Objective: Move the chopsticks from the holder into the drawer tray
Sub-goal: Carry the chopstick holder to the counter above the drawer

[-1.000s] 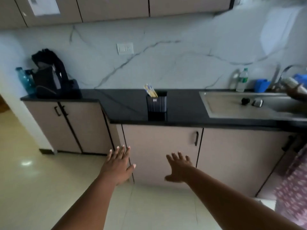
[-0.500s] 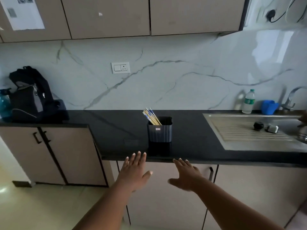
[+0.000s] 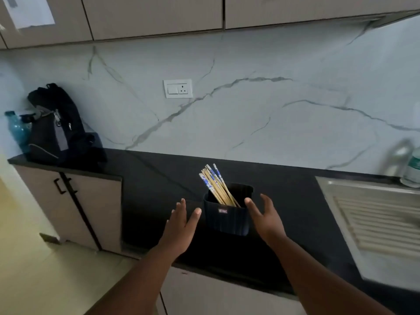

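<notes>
A dark ribbed holder (image 3: 227, 218) stands on the black countertop (image 3: 159, 185). Several wooden chopsticks (image 3: 214, 184) with blue-and-white patterned tops lean to the left out of it. My left hand (image 3: 181, 226) hovers just left of the holder, fingers spread, holding nothing. My right hand (image 3: 264, 215) is just right of the holder, open, with the thumb near the holder's rim; I cannot tell if it touches. No drawer tray is in view.
A black backpack (image 3: 56, 130) and a blue bottle (image 3: 17, 130) sit at the counter's far left. A steel sink drainboard (image 3: 375, 219) lies at the right, with a clear bottle (image 3: 412, 169) behind it. Closed cabinet doors (image 3: 91, 210) run below the counter.
The view has come much closer to the counter. Both hands have risen from in front of the cabinet doors to either side of the holder.
</notes>
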### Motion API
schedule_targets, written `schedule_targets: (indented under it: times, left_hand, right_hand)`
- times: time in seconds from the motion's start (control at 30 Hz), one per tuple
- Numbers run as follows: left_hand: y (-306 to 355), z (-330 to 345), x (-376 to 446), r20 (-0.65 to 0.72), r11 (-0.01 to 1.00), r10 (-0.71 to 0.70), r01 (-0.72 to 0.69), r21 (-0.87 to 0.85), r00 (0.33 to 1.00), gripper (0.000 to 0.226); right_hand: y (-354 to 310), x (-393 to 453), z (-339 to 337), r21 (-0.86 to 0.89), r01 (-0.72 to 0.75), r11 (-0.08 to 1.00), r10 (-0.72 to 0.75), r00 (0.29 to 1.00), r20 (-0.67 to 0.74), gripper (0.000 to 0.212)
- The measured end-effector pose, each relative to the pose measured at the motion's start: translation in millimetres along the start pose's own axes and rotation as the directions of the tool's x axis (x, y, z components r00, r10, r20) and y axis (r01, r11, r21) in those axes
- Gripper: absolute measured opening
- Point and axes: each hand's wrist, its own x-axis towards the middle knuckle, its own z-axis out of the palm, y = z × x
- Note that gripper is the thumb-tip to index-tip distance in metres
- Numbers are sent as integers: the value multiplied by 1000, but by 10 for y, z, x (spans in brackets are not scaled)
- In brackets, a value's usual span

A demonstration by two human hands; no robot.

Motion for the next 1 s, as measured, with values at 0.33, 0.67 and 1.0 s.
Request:
schedule_targets:
  times: [0.33, 0.67, 1.0]
  left_hand:
    - [231, 123, 1281, 182, 629, -227, 286, -722, 957, 97]
    - [251, 242, 1834, 384, 555, -52, 346, -757, 922, 60]
    - [155, 97, 1703, 332, 441, -237, 406, -801, 913, 49]
  right_hand:
    - [-56, 742, 471, 470, -258, 844, 246, 965, 87, 51]
    - [-63, 1128, 748, 556, -349, 754, 325, 934, 146, 58]
    - [-310, 1367, 847, 549, -413, 727, 268, 906, 328, 49]
